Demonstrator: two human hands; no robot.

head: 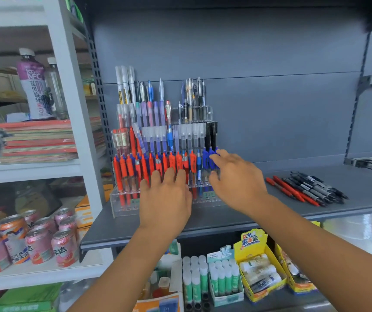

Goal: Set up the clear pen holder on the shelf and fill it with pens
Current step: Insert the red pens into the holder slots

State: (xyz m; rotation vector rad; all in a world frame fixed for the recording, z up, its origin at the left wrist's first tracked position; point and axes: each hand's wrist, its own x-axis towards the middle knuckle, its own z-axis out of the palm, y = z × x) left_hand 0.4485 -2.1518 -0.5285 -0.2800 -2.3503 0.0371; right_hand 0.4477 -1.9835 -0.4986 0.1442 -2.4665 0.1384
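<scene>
Your left hand [165, 199] rests flat, grip released, against the orange pens [124, 170] in the clear pen holder [118, 206]; your right hand [236, 181] pinches a blue pen [205, 158].

Arms outstretched, left hand [165, 199] flat, right hand [236, 181] fingers and thumb apart

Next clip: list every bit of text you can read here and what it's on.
"NFC": purple drink bottle.
"达": pink cans.
"DIY": yellow box on the lower shelf.
Too small or blurred to read: print on the pens, the green tags on the clear pen holder, the glue sticks.
</scene>
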